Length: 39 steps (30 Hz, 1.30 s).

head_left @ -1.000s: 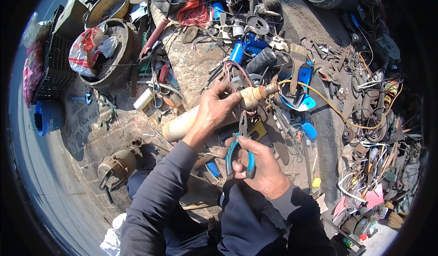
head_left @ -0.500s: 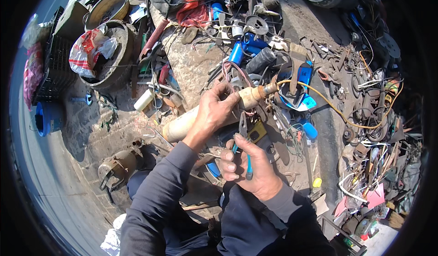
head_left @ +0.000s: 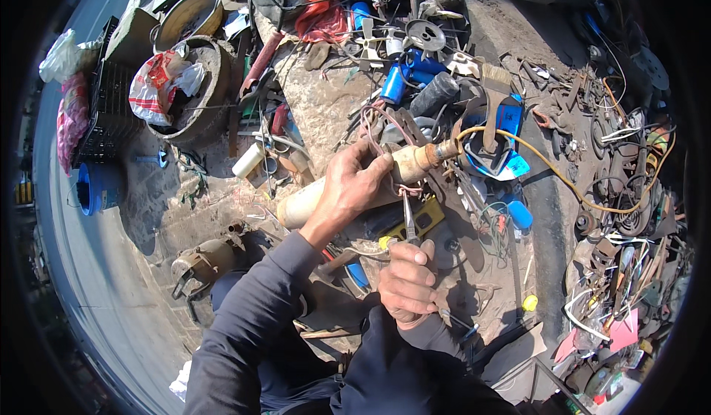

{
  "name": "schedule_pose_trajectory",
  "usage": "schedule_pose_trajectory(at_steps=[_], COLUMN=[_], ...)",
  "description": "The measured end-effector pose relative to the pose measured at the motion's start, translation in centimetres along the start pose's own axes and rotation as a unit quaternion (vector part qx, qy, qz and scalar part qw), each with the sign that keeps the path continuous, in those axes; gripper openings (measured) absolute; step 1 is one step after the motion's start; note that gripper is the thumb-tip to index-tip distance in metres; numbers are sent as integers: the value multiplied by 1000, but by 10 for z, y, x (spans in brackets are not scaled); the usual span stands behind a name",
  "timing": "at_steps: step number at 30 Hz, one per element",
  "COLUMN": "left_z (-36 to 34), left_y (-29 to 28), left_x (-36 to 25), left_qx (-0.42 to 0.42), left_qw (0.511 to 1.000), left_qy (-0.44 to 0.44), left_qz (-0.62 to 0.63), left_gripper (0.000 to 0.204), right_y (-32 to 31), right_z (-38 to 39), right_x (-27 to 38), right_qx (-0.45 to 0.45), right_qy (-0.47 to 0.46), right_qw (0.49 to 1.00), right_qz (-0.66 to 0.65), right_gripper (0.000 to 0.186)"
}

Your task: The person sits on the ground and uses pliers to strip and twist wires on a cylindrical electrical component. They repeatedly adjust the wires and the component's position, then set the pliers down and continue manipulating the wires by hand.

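Note:
My left hand is closed on pinkish wires at the upper side of a long, dirty cream cylinder, which has a rusty fitting at its right end. My right hand is below it, fingers wrapped round the handles of pliers. Their jaws point up at a wire loop under the cylinder; whether they grip it, I cannot tell. A yellow tool lies just beneath the cylinder.
Scrap parts are heaped along the right. A brush and blue cans lie beyond my hands. At left are a round tub, a black crate and a blue bucket. A tan tank lies lower left.
My right hand has turned, its fingers now wrapped over the plier handles, with the jaws more upright. The whole view has shifted slightly right; my left hand stays at the wires.

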<state>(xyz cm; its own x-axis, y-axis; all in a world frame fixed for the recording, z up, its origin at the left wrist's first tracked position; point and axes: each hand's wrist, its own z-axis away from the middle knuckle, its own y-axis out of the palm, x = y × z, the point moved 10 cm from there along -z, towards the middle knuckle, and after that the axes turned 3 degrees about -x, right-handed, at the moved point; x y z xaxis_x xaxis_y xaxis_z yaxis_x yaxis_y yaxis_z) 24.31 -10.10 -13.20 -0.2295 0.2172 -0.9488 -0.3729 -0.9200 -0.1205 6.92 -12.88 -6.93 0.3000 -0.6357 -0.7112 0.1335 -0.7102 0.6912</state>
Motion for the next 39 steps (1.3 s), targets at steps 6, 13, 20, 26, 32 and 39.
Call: schedule_pose_trajectory(at_steps=[6, 13, 20, 26, 32, 39], left_z=[-5, -2, -4, -3, -1, -1], left_y=[3, 9, 10, 10, 7, 5], left_x=[8, 16, 17, 16, 10, 6], left_qx=[-23, -4, -4, -3, 4, -1], left_qw=[1000, 997, 997, 994, 996, 997], left_qy=[-8, -40, -38, -46, -54, -63], left_qz=[2, 72, 71, 97, 75, 48], left_gripper=[25, 23, 22, 21, 21, 21], right_y=[-28, -41, -23, -33, -10, 71], right_z=[15, 24, 24, 35, 55, 52], right_x=[23, 35, 32, 56, 70, 95], right_qx=[-80, -161, -126, -273, -354, -352], right_qy=[-19, -67, -16, -74, -37, -26], right_qw=[985, 949, 971, 849, 726, 100], right_qz=[154, 261, 204, 447, 588, 930], right_gripper=[37, 43, 48, 50, 45, 35])
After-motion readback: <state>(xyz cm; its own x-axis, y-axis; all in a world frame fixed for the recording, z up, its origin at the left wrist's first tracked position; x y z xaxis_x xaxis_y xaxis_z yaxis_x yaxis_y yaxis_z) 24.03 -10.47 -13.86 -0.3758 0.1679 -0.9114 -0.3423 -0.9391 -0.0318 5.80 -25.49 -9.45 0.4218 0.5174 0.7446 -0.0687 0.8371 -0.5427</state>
